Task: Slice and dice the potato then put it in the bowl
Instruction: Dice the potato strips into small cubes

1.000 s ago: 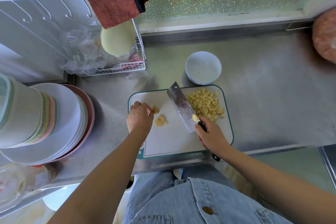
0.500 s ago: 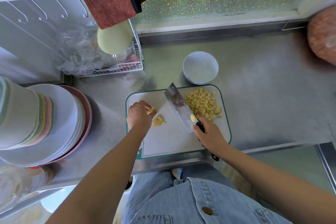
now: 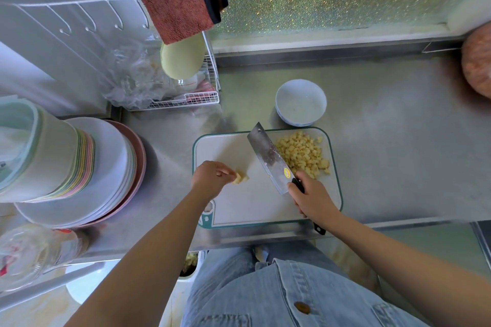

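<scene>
A white cutting board point(image 3: 255, 202) with a green rim lies on the steel counter. A pile of diced potato point(image 3: 303, 155) covers its far right part. A few small potato pieces point(image 3: 240, 177) lie at the left, and the curled fingertips of my left hand point(image 3: 212, 178) touch them. My right hand point(image 3: 312, 198) grips the black handle of a cleaver point(image 3: 269, 159), whose blade slants across the board between the small pieces and the pile. Just beyond the board stands an empty white bowl point(image 3: 300, 106).
A tall stack of plates and bowls point(image 3: 69, 167) fills the left of the counter. A wire rack point(image 3: 186, 98) with plastic bags and a hanging red cloth point(image 3: 178, 0) stands behind. A round orange thing point(image 3: 478, 66) sits at the far right. The counter's front edge runs just under the board.
My left hand has gathered the loose potato pieces closer under its fingertips. The cleaver stays slanted in about the same place.
</scene>
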Available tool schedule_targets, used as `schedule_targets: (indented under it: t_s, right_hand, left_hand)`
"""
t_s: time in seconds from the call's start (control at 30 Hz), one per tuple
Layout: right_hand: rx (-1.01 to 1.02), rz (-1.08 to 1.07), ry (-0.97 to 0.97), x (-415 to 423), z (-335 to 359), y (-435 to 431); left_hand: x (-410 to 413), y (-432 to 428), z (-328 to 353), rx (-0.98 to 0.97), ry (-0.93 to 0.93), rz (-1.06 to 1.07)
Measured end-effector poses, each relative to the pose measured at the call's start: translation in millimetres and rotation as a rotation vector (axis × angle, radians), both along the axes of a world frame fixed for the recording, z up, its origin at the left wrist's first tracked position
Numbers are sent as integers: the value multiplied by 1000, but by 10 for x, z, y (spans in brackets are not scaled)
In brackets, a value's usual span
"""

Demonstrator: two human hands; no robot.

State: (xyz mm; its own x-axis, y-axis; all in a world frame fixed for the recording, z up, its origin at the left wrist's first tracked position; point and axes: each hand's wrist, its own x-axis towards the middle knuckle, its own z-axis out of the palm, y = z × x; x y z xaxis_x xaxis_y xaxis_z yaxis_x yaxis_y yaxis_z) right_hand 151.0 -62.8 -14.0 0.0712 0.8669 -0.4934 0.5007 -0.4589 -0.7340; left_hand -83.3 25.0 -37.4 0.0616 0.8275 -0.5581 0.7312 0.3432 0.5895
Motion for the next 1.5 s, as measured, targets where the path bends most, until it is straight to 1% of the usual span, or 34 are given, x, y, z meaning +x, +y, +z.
schedule_targets:
  t_s: [0.1, 0.33, 0.47, 0.57, 0.67, 0.8, 0.93, 1.0, 1.07, 1.13, 1.2, 1.37, 1.47, 1.5]
  right_hand:
    - [10, 0, -8, 14, -26, -10]
    - [31, -7, 4, 24, -73, -45]
    - [36, 3, -23, 13, -51, -42]
    - [37, 8, -26, 16, -36, -54]
    - [35, 13, -35, 25, -24, -60]
    - [36, 13, -35, 26, -13, -57]
    - [42, 17, -34, 25, 1, -62]
    - [42, 17, -38, 31, 3, -59]
    - [42, 17, -43, 38, 9, -51]
    - [47, 22, -51, 47, 13, -50]
    - [46, 33, -48, 61, 19, -61]
    - [42, 107, -114, 80, 31, -97]
    - [38, 206, -250, 51, 41, -144]
    - [32, 236, -310, 32, 43, -156]
  left_hand:
    - [117, -60, 15, 92, 136, -11]
    - [187, -185, -11, 264, 269, -129]
    - [244, -230, -1, 263, 341, -198]
    - [286, -185, 6, 192, 326, -124]
    - [305, -123, 17, 128, 325, -97]
    - [335, -93, 38, 109, 345, -93]
    - [345, -114, 28, 83, 294, -28]
    - [336, -114, 32, 19, 234, 42]
    - [352, -138, 44, -55, 99, 174]
    - [414, -191, 60, -83, -26, 284]
    - [503, -264, 72, -89, -81, 327]
    - [604, -415, 62, -99, 20, 295]
    - [599, -463, 70, -2, 161, 253]
    - [594, -471, 77, 28, 183, 258]
